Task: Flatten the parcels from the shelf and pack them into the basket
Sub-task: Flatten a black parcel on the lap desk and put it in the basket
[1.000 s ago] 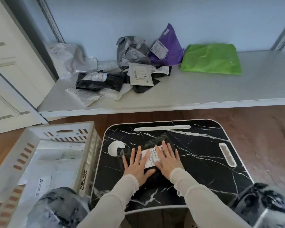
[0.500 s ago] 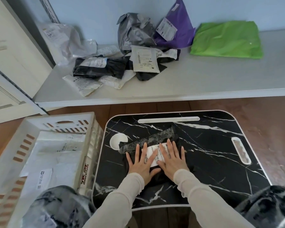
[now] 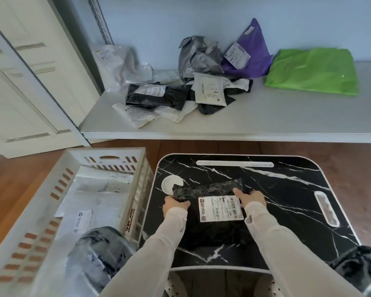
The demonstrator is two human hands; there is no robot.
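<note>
Black parcel (image 3: 212, 228) on the desk (image 3: 287, 189): white label (image 3: 221, 208) facing up, far edge crumpled, gripped at its sides by the left hand (image 3: 174, 205) and the right hand (image 3: 251, 197). Basket (image 3: 41, 202): white, slatted, just left of the desk, holding flat white parcels (image 3: 94, 211). Shelf (image 3: 276, 118): a crumpled heap (image 3: 180, 91) of black, grey, white and purple parcels, with a green parcel (image 3: 313, 71) at its right.

crinkled black plastic parcel (image 3: 210, 190), glossy marble-look tray (image 3: 287, 189)

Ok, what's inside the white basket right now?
Flat white parcels lie stacked in the basket, one showing a label. Its bottom and anything beneath them are covered, and a dark blurred shape hides the near corner.
</note>
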